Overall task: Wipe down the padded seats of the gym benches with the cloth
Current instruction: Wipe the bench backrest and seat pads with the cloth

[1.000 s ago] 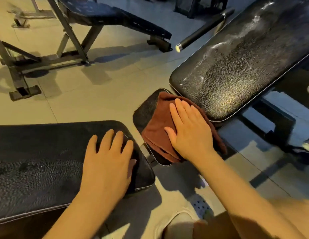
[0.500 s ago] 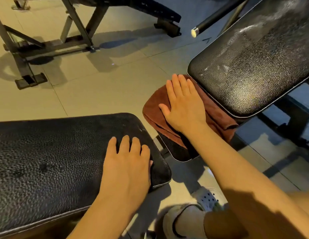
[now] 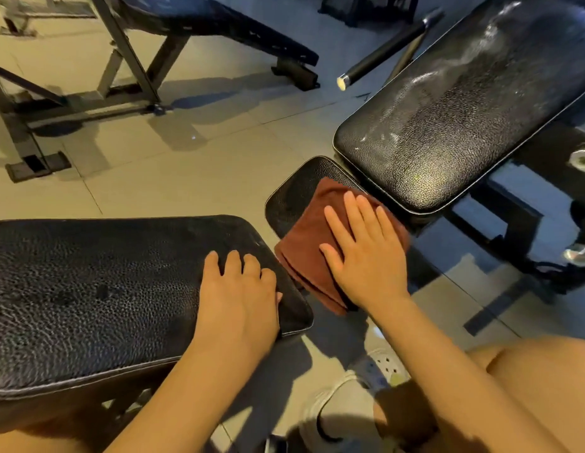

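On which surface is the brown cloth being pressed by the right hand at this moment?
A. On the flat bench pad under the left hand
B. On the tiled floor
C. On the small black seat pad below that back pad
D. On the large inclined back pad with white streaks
C: the right hand lies flat on the brown cloth, which covers part of the small black seat pad, below the streaked back pad.

tiled floor (image 3: 199,178), black bar (image 3: 382,57), shoe (image 3: 379,374)

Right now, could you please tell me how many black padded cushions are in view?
4: a large pad under the left hand, a small seat under the cloth, a streaked pad at right, a bench behind. More may be hidden.
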`<action>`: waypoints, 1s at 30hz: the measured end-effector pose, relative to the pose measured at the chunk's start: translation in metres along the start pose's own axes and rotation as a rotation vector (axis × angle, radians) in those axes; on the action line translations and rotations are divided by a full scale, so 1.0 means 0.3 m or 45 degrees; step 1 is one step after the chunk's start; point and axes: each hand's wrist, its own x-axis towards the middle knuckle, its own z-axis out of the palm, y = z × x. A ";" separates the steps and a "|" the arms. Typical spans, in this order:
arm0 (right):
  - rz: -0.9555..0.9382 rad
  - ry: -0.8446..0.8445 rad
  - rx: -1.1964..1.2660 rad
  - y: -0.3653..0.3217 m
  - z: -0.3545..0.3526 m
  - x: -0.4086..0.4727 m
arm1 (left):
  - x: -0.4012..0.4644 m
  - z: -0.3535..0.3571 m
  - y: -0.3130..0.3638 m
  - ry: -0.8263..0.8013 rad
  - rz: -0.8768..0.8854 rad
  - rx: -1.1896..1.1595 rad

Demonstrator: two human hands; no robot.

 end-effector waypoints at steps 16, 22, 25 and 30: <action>0.249 0.032 0.108 -0.118 0.017 -0.235 | -0.008 -0.001 0.004 0.019 0.008 0.018; 0.480 0.105 0.242 0.008 -0.001 -0.112 | -0.011 0.011 0.009 0.036 0.021 0.039; 0.532 0.158 0.324 -0.071 0.054 -0.170 | -0.015 0.007 0.017 0.032 0.004 0.053; 0.527 0.114 0.529 -0.233 0.161 -0.317 | -0.009 -0.003 0.024 0.023 0.016 0.100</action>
